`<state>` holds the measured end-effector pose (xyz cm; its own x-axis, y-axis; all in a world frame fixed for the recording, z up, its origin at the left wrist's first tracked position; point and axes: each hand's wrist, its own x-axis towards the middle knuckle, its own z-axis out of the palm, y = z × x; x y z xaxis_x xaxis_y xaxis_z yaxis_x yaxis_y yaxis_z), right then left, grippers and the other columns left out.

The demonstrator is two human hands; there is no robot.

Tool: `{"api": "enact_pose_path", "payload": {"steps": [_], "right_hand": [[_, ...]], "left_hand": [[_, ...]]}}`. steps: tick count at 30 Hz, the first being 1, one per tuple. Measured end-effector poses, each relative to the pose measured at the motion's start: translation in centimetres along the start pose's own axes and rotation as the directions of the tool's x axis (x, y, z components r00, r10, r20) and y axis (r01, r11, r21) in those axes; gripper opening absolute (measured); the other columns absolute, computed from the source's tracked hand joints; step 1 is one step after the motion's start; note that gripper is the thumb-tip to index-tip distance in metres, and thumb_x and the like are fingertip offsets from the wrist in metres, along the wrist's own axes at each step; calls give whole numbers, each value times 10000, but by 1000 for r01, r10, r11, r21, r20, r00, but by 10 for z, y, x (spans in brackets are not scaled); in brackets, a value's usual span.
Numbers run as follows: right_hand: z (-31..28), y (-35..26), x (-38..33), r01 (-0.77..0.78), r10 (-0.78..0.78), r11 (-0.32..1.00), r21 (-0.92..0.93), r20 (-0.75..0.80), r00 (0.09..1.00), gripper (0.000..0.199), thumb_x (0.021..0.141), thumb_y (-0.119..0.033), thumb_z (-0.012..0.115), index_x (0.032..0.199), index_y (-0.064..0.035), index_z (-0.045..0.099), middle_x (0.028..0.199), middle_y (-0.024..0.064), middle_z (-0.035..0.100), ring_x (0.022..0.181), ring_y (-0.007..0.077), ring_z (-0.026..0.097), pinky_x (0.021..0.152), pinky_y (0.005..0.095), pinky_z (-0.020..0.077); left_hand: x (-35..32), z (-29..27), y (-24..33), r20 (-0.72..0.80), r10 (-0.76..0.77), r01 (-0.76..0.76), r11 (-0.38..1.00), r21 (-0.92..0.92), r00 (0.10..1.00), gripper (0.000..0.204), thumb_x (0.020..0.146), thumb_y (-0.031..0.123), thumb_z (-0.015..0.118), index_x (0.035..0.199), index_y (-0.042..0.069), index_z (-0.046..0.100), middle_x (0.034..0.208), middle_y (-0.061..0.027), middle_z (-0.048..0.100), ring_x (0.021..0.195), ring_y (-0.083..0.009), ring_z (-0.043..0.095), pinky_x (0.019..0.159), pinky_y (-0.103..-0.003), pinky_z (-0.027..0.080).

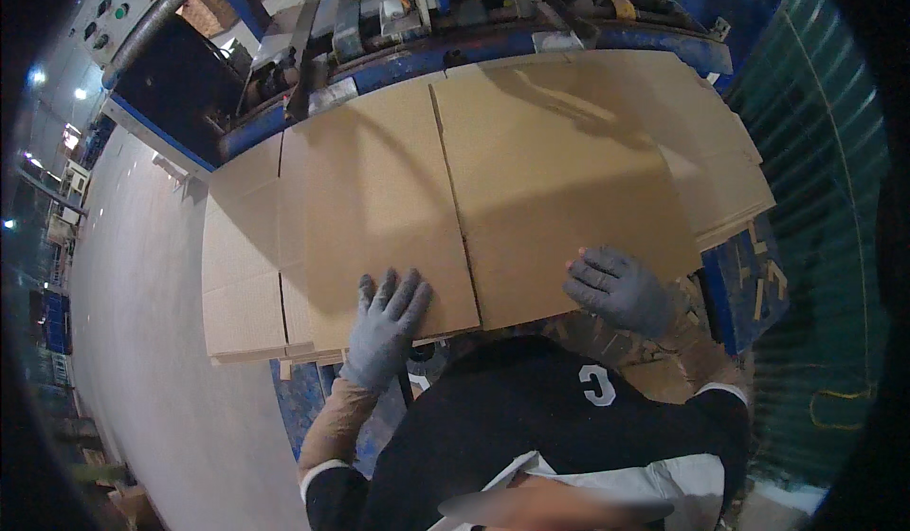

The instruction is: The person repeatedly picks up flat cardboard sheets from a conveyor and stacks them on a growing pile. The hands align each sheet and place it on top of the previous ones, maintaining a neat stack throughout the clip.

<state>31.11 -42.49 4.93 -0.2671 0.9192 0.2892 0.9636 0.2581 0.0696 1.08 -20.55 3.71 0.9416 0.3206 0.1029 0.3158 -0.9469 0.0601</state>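
Note:
A large flat brown cardboard sheet (pixel 493 180), creased and slotted into panels, lies on a stack of similar sheets on a blue machine table. My left hand (pixel 387 327), in a grey glove, rests flat with fingers spread on the near edge of the sheet's left panel. My right hand (pixel 618 289), also in a grey glove, curls over the near edge of the right panel and grips it. More sheets (pixel 720 180) stick out underneath to the right and left.
A blue industrial machine (pixel 455 19) with rollers and metal parts stands along the far edge of the sheets. A control panel with buttons (pixel 123 0) is at upper left. Pale floor (pixel 142 341) lies left; a green corrugated wall (pixel 815 199) is right.

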Motion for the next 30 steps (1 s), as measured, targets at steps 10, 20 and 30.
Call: {"api": "enact_pose_path", "payload": {"steps": [10, 20, 30], "right_hand": [[19, 34, 18, -46, 39, 998, 50, 136, 990, 531, 779, -491, 621, 1165, -130, 580, 1272, 104, 551, 1197, 335, 495, 1031, 494, 366], [56, 139, 118, -166, 163, 986, 34, 74, 984, 721, 784, -606, 575, 1270, -75, 532, 1344, 151, 499, 1248, 350, 451, 1076, 498, 299], [104, 226, 132, -639, 628, 768, -38, -147, 764, 514, 904, -376, 530, 1307, -59, 498, 1321, 151, 524, 1207, 316, 484, 1013, 395, 382]], "left_hand": [[23, 10, -27, -80, 117, -117, 993, 10, 990, 504, 781, 84, 545, 1284, 68, 507, 1349, -161, 484, 1233, -376, 468, 1050, -591, 299], [128, 28, -133, -381, 93, -94, 995, 17, 920, 599, 772, 138, 596, 1348, 73, 444, 1405, -164, 432, 1281, -376, 420, 1083, -547, 279], [181, 57, -181, -610, -354, 345, 928, -138, 709, 755, 779, 324, 700, 1375, -3, 373, 1403, -224, 411, 1297, -374, 392, 1088, -460, 299]]}}
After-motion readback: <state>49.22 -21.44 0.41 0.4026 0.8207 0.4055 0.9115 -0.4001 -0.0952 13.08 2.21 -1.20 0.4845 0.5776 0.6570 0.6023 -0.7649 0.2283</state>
